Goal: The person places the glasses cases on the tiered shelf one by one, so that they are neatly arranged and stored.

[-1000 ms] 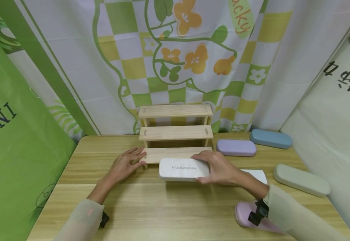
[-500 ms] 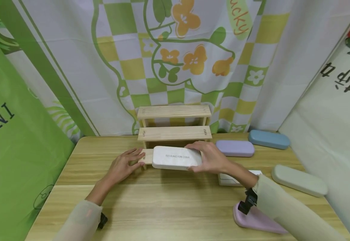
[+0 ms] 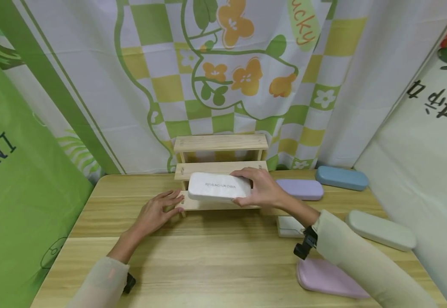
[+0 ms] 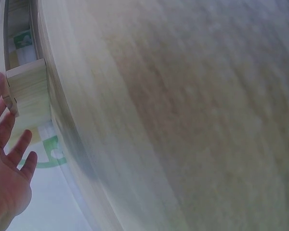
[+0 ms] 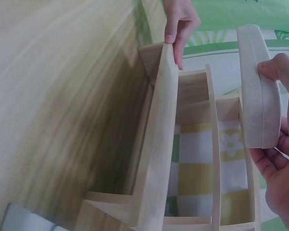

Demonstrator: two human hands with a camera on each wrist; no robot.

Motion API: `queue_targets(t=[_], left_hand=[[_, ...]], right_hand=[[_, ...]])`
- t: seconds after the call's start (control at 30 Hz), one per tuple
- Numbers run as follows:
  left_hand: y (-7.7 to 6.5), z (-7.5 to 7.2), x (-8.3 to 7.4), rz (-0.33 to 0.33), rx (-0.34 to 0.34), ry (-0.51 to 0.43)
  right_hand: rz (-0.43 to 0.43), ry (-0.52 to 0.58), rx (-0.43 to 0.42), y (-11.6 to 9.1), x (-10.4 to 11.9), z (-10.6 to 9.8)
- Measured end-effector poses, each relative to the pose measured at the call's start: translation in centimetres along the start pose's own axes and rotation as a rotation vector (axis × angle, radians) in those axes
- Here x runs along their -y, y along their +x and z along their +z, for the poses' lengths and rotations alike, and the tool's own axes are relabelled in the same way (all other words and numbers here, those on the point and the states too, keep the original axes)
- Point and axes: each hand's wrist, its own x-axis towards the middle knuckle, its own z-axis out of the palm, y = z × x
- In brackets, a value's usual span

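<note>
My right hand [image 3: 260, 188] grips the right end of a white glasses case [image 3: 212, 186] with dark lettering on top, thumb on one side and fingers on the other. The case is held above the lowest board of a three-tier wooden display stand [image 3: 223, 205], apart from it in the right wrist view [image 5: 260, 91]. My left hand [image 3: 156, 216] touches the left end of that lowest board. Its fingers are extended, with the thumb at the front edge; in the left wrist view its fingers [image 4: 19, 147] spread near the board's end.
Right of the stand lie a purple case [image 3: 300, 189], a blue case [image 3: 342, 178] and a grey-green case [image 3: 381, 230]. A white case [image 3: 289, 226] and a pink case [image 3: 329, 278] lie partly under the right arm. A patterned curtain [image 3: 146, 128] hangs behind the wooden table [image 3: 192, 269].
My right hand has carried the white glasses case up and to the left, from in front of the lowest board to above it. The left hand has stayed at the board's end.
</note>
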Motion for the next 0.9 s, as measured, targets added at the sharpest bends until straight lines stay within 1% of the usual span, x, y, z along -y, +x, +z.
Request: queue_targets(t=[0.23, 0.47, 0.73, 0.9], left_hand=[[0.0, 0.1, 0.0, 0.001, 0.009, -0.008], [0.0, 0.1, 0.0, -0.002, 0.004, -0.008], [0.1, 0.0, 0.0, 0.018, -0.003, 0.000], [0.1, 0.0, 0.0, 0.025, 0.000, 0.003]], right_hand=[[-0.006, 0.004, -0.018, 1.6, -0.2, -0.3], [0.056, 0.006, -0.005, 3.4, -0.5, -0.7], [0.119, 0.056, -0.006, 5.3, -0.7, -0.9], [0.139, 0.062, -0.022, 6.5, -1.0, -0.8]])
